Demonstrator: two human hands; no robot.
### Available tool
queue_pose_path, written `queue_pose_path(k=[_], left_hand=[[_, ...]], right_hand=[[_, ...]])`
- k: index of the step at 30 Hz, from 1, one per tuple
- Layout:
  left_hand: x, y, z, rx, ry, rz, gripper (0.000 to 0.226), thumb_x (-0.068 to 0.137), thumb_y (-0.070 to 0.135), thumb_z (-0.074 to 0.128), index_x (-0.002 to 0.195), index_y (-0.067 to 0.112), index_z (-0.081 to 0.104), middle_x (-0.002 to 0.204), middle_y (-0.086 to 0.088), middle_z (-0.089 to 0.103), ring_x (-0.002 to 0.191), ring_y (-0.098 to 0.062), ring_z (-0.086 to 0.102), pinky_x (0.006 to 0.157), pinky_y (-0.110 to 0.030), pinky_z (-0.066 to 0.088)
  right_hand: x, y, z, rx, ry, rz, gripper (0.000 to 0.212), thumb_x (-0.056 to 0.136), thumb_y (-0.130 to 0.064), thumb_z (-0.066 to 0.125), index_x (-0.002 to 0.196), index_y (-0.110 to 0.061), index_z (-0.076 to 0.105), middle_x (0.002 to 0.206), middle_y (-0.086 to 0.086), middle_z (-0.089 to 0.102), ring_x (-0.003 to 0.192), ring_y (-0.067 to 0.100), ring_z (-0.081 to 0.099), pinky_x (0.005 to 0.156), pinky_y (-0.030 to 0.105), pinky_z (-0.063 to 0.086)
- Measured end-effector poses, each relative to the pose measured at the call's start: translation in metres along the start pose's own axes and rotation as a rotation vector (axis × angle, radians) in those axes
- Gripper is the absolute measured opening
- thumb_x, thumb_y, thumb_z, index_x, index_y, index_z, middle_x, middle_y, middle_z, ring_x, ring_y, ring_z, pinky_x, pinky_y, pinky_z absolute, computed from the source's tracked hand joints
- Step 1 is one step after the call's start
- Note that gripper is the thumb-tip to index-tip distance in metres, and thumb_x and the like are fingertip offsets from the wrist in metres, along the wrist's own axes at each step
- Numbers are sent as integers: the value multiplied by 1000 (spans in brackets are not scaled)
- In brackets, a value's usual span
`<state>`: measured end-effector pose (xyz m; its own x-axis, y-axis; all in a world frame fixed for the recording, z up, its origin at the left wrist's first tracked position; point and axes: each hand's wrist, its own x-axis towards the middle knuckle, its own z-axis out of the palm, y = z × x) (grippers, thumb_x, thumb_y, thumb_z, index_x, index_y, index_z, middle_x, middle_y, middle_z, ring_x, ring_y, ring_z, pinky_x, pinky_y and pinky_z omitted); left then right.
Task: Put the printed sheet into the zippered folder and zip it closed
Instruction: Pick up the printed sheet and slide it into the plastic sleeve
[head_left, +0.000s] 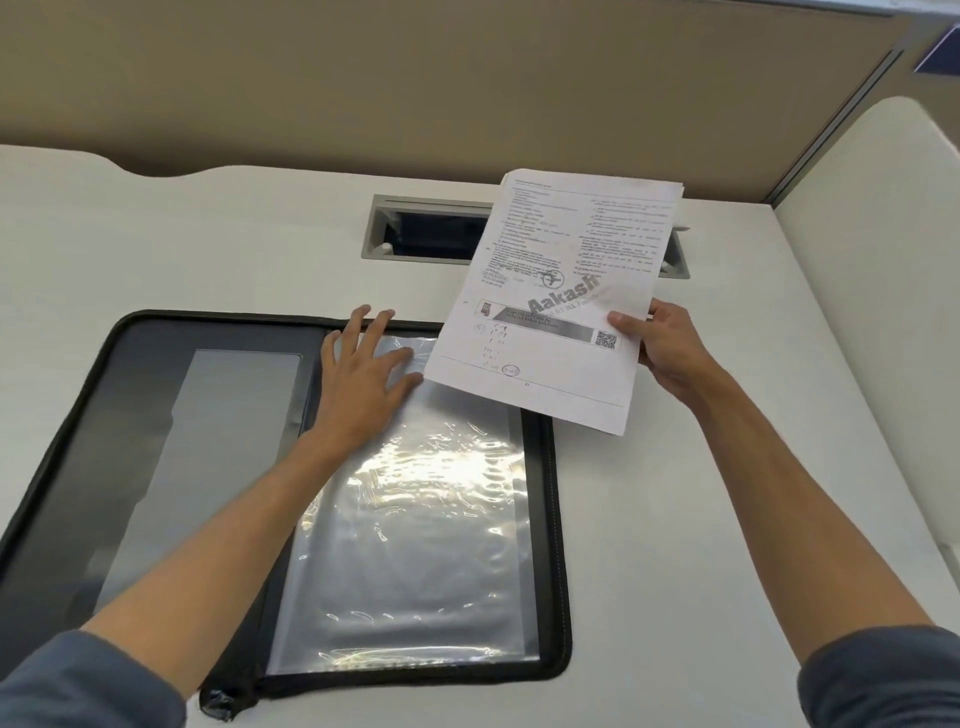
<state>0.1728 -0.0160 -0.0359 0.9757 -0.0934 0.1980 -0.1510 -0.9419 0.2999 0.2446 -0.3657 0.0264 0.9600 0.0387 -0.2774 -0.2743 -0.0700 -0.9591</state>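
Sheet (561, 291), printed, pinched by right hand (662, 353) fingers; left hand (363, 379) fingers spread flat on open folder (156, 415).

Bright, even overhead light; glare on plastic sleeve (415, 499); wide-angle bending at edges; soft shadows.
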Motion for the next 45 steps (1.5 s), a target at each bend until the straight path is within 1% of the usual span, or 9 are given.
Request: queue_pose_path(k=[4,7,12,16,20,26,33,37,45], left_hand=[[-1,4,0,-45,70,10,20,87,36,66,88,17,73,138,-6,53,140,-27,31,111,-51,18],[0,5,-2,-86,84,6,17,87,33,67,82,17,65,110,0,64,122,-23,49,109,-44,19],[10,1,-12,-184,-32,-17,18,90,34,60,84,20,51,84,7,57,90,-18,53,107,-36,15],[21,-1,-24,-238,-146,-10,22,83,39,53,90,19,48,83,1,59,84,-16,55,105,-34,17],[28,8,-36,-499,-274,-158,39,74,38,51,112,26,49,99,5,58,95,6,45,102,-33,23],[42,24,-44,-614,-299,-163,20,96,26,50,107,15,63,103,-1,66,103,-20,57,88,-31,40],[47,27,-43,-662,-276,-163,16,92,19,61,104,9,64,92,-2,61,97,-24,58,86,-32,43],[47,27,-47,-677,-253,-121,7,92,11,58,95,6,58,87,2,58,84,-16,53,77,-26,41],[46,35,-52,-673,-270,-46,7,91,5,55,91,6,63,95,-5,67,91,-17,59,75,-4,37]], right_hand=[[5,-5,1,6,18,-21,29,91,-4,62,120,-6,64,95,-5,77,82,16,73,65,27,59],[10,-9,6,18,51,-49,28,92,-4,62,119,-6,64,98,-4,76,83,16,73,66,29,59],[22,-19,26,40,98,-97,29,92,-4,61,122,-4,61,112,6,70,85,14,72,71,33,61],[31,-27,48,39,86,-137,28,94,-3,58,121,-6,62,110,4,70,87,13,72,71,31,60],[43,-36,71,40,117,-166,26,94,-3,58,119,-5,63,110,5,70,88,15,71,73,34,60],[63,-48,107,39,197,-198,25,94,-2,58,118,1,63,109,10,70,98,25,69,87,44,57],[78,-55,143,10,212,-235,20,93,-5,58,111,-7,66,101,3,71,95,24,70,85,49,57],[81,-55,156,-22,200,-258,21,94,-6,57,113,-7,65,101,1,70,94,21,69,84,45,58],[84,-53,167,-110,222,-308,25,95,-7,55,117,-2,64,111,10,71,94,22,68,77,32,58]])
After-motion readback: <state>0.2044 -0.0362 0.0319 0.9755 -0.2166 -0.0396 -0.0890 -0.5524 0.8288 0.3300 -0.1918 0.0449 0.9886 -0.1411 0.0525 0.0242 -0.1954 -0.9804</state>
